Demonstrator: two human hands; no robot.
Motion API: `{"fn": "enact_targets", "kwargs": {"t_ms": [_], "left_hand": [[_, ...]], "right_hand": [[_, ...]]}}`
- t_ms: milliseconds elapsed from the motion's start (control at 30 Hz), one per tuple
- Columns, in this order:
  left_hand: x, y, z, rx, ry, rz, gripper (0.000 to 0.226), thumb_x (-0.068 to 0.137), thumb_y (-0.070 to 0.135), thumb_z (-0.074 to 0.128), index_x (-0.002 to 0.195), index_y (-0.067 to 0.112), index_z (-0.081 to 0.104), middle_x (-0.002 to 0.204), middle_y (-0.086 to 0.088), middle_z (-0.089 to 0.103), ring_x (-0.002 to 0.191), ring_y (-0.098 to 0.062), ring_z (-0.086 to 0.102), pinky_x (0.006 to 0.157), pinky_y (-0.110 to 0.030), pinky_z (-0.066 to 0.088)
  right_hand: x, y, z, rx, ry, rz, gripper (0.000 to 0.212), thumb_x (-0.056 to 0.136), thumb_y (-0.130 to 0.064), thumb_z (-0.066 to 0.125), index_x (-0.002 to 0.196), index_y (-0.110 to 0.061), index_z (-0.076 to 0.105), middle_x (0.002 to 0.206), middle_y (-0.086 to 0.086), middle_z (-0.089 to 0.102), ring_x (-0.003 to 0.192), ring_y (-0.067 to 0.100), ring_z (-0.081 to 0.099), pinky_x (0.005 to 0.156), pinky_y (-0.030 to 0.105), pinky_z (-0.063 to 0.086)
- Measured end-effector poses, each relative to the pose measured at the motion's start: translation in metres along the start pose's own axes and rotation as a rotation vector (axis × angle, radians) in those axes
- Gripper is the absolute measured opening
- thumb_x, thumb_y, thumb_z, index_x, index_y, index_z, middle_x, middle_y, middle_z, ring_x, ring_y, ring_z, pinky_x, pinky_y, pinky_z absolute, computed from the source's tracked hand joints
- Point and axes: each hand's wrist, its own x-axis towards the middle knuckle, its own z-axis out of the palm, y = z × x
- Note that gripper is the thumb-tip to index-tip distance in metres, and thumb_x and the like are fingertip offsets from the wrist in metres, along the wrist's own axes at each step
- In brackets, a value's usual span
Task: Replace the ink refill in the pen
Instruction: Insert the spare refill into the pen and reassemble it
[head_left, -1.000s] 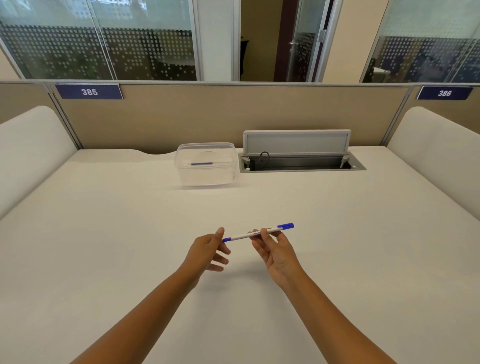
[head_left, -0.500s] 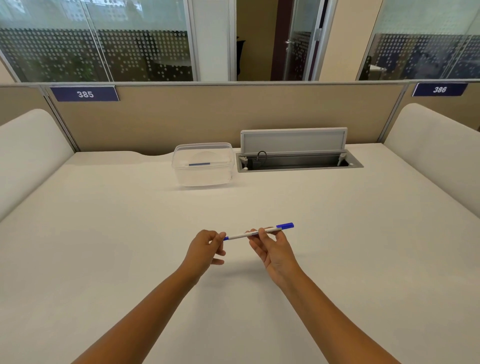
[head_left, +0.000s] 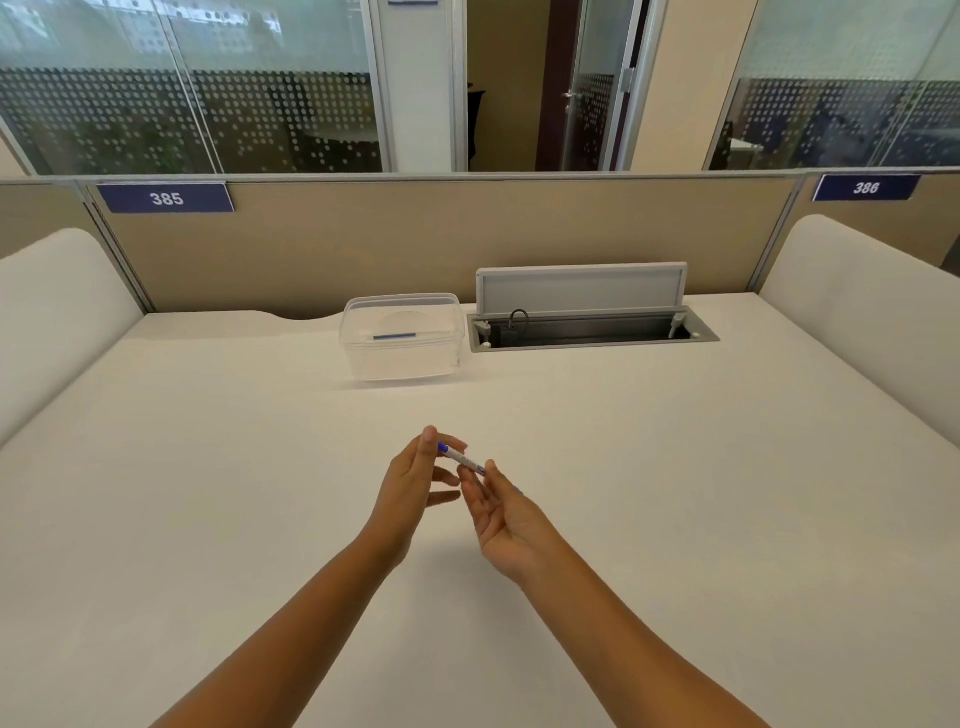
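A thin white pen (head_left: 461, 458) with blue ends is held above the middle of the white desk. Its left blue tip sits between the thumb and fingertips of my left hand (head_left: 415, 483). My right hand (head_left: 501, 512) is palm up, its fingers around the pen's other half, which they hide apart from a bit of blue at the right. A clear plastic box (head_left: 402, 338) stands at the back of the desk with a blue-and-white refill (head_left: 394, 336) lying inside.
An open grey cable tray (head_left: 592, 332) with its lid raised is sunk into the desk to the right of the box. A beige partition (head_left: 467, 239) closes the back, and white padded panels flank both sides.
The pen has swung from pointing right and slightly up to pointing away to the left. My right hand has turned palm up, and my left hand has risen onto the pen's tip.
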Motion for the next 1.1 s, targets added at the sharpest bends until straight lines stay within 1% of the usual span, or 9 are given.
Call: {"fn": "enact_targets", "kwargs": {"t_ms": [167, 267, 367, 433, 600, 733, 900, 1000, 1100], "left_hand": [[-0.005, -0.003, 0.006, 0.036, 0.006, 0.134, 0.037, 0.092, 0.040, 0.036, 0.081, 0.022, 0.067, 0.084, 0.006, 0.068, 0.080, -0.008, 0.063, 0.077, -0.025, 0.053], [0.000, 0.000, 0.005, 0.044, 0.131, 0.173, 0.038, 0.096, 0.031, 0.036, 0.071, 0.018, 0.062, 0.078, -0.002, 0.063, 0.073, -0.015, 0.060, 0.069, -0.021, 0.053], [0.005, 0.003, 0.003, 0.027, 0.267, 0.157, 0.040, 0.096, 0.031, 0.037, 0.066, 0.017, 0.060, 0.068, -0.001, 0.060, 0.064, -0.013, 0.057, 0.060, -0.016, 0.053], [0.007, 0.004, 0.005, 0.014, 0.291, 0.147, 0.039, 0.095, 0.032, 0.040, 0.066, 0.016, 0.060, 0.067, -0.001, 0.060, 0.062, -0.012, 0.059, 0.058, -0.015, 0.054], [0.011, 0.011, 0.007, -0.029, 0.358, 0.099, 0.038, 0.092, 0.035, 0.045, 0.065, 0.014, 0.061, 0.067, -0.001, 0.061, 0.063, -0.016, 0.062, 0.066, -0.027, 0.056], [0.016, 0.018, 0.006, -0.075, 0.376, 0.069, 0.027, 0.090, 0.032, 0.052, 0.076, 0.013, 0.065, 0.077, -0.001, 0.066, 0.070, -0.014, 0.061, 0.068, -0.027, 0.055], [0.019, 0.021, 0.006, -0.135, 0.364, 0.036, 0.020, 0.091, 0.026, 0.053, 0.078, 0.014, 0.064, 0.079, -0.002, 0.068, 0.074, -0.012, 0.063, 0.064, -0.021, 0.053], [0.023, 0.025, 0.006, -0.116, 0.332, 0.034, 0.026, 0.093, 0.026, 0.049, 0.074, 0.017, 0.063, 0.077, -0.002, 0.066, 0.076, -0.013, 0.062, 0.068, -0.023, 0.052], [0.026, 0.028, -0.001, -0.217, 0.176, -0.031, 0.032, 0.095, 0.028, 0.044, 0.073, 0.016, 0.064, 0.070, -0.001, 0.065, 0.072, -0.014, 0.062, 0.070, -0.029, 0.055]], "right_hand": [[0.002, -0.003, 0.000, -0.135, 0.044, 0.009, 0.016, 0.089, -0.015, 0.060, 0.085, 0.000, 0.058, 0.058, 0.013, 0.070, 0.057, 0.019, 0.071, 0.046, 0.027, 0.057], [0.008, -0.001, -0.005, -0.535, 0.071, -0.037, 0.023, 0.091, -0.025, 0.057, 0.087, -0.003, 0.056, 0.056, 0.006, 0.064, 0.049, 0.013, 0.063, 0.047, 0.024, 0.055], [0.017, 0.004, -0.016, -1.366, 0.131, -0.489, 0.026, 0.089, -0.043, 0.054, 0.094, -0.018, 0.048, 0.077, -0.002, 0.058, 0.061, 0.007, 0.054, 0.057, 0.021, 0.051], [0.018, 0.007, -0.019, -1.578, 0.019, -0.727, 0.026, 0.087, -0.050, 0.052, 0.100, -0.027, 0.048, 0.091, -0.009, 0.054, 0.076, 0.004, 0.053, 0.064, 0.012, 0.043], [0.012, 0.018, -0.016, -1.541, -0.234, -0.610, 0.030, 0.090, -0.054, 0.040, 0.100, -0.028, 0.051, 0.079, -0.010, 0.062, 0.072, 0.007, 0.060, 0.071, 0.021, 0.050], [0.007, 0.021, -0.013, -1.498, -0.114, -0.824, 0.025, 0.097, -0.036, 0.038, 0.101, -0.019, 0.055, 0.061, -0.013, 0.049, 0.049, 0.006, 0.041, 0.049, 0.015, 0.034], [-0.001, 0.020, -0.008, -1.726, 0.100, -1.024, 0.024, 0.098, -0.037, 0.031, 0.093, -0.023, 0.049, 0.060, -0.011, 0.046, 0.048, 0.009, 0.040, 0.044, 0.015, 0.028], [-0.002, 0.018, -0.001, -1.586, 0.014, -0.820, 0.026, 0.098, -0.036, 0.032, 0.089, -0.022, 0.052, 0.055, -0.010, 0.041, 0.046, 0.008, 0.036, 0.045, 0.016, 0.028], [-0.007, 0.005, 0.007, -0.979, -0.232, -0.192, 0.029, 0.097, -0.036, 0.036, 0.081, -0.020, 0.055, 0.052, -0.008, 0.032, 0.043, 0.006, 0.024, 0.040, 0.016, 0.024]]}}
